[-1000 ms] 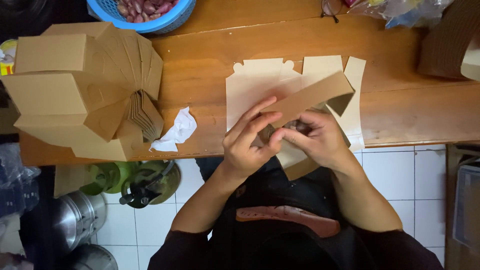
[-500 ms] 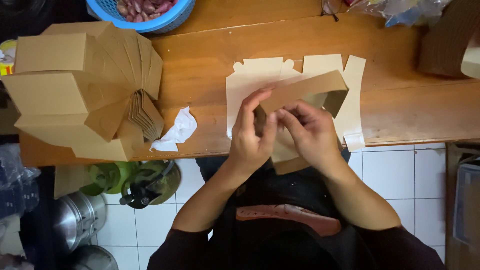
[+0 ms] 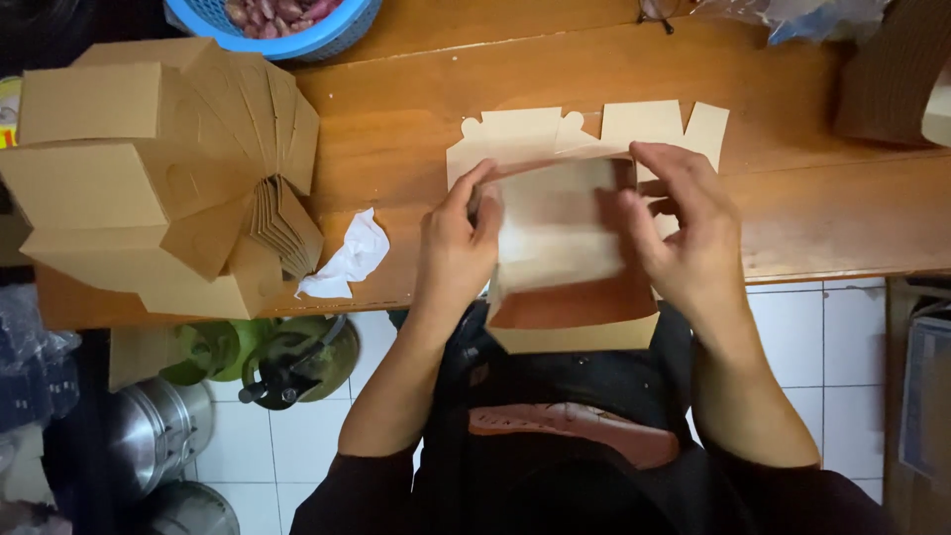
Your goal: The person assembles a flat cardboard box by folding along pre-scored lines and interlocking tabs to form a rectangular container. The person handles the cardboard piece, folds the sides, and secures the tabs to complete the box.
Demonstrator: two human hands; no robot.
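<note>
A tan cardboard box [image 3: 560, 238], partly folded up, sits between my hands at the front edge of the wooden table [image 3: 812, 208]. My left hand [image 3: 458, 248] grips its left side, fingers curled over the top corner. My right hand [image 3: 688, 233] holds the right side, thumb on the panel. The box's open lower flap [image 3: 575, 322] hangs past the table edge toward my lap. Flat pale box blanks [image 3: 634, 124] lie under and behind it.
A fanned stack of folded cardboard boxes [image 3: 158, 168] fills the table's left. A crumpled white paper [image 3: 349, 256] lies beside it. A blue basket [image 3: 277, 20] stands at the back, a dark brown object [image 3: 892, 69] at the far right. Pots and a green kettle [image 3: 287, 357] rest on the tiled floor.
The cardboard piece, held tilted as a long strip, has been turned and spread into a broad box shape. My hands have moved apart to its left and right sides.
</note>
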